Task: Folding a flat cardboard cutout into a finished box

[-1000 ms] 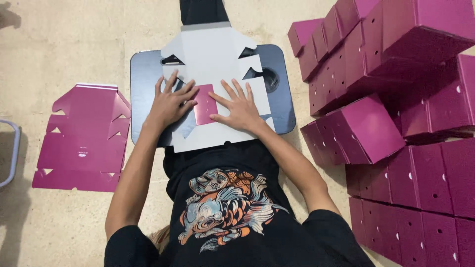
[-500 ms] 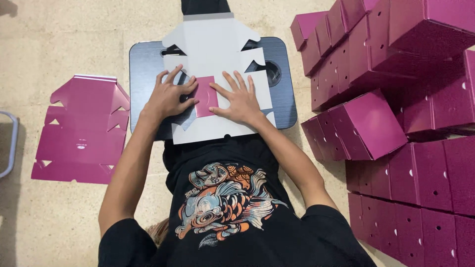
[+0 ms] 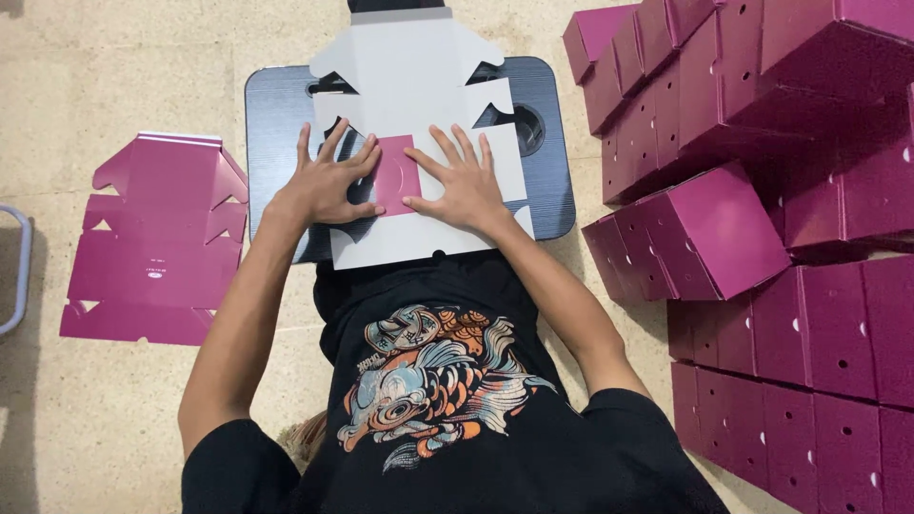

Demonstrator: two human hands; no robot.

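Observation:
A flat die-cut cardboard box blank [image 3: 409, 86] lies white side up on a small dark lap table [image 3: 552, 143]. One magenta flap [image 3: 395, 176] is folded over onto its middle. My left hand [image 3: 324, 181] presses flat on the blank just left of that flap, fingers spread. My right hand [image 3: 462, 181] presses flat just right of it, its thumb at the flap's edge. Neither hand grips anything.
A stack of flat magenta blanks [image 3: 152, 238] lies on the floor at the left. Several folded magenta boxes [image 3: 762, 190] are piled along the right side. A curved grey rim [image 3: 14, 276] shows at the far left edge. The floor is beige.
The view has shifted slightly, so table and blank sit lower in frame. Both hands stay pressed beside the magenta flap, fingers spread a little wider.

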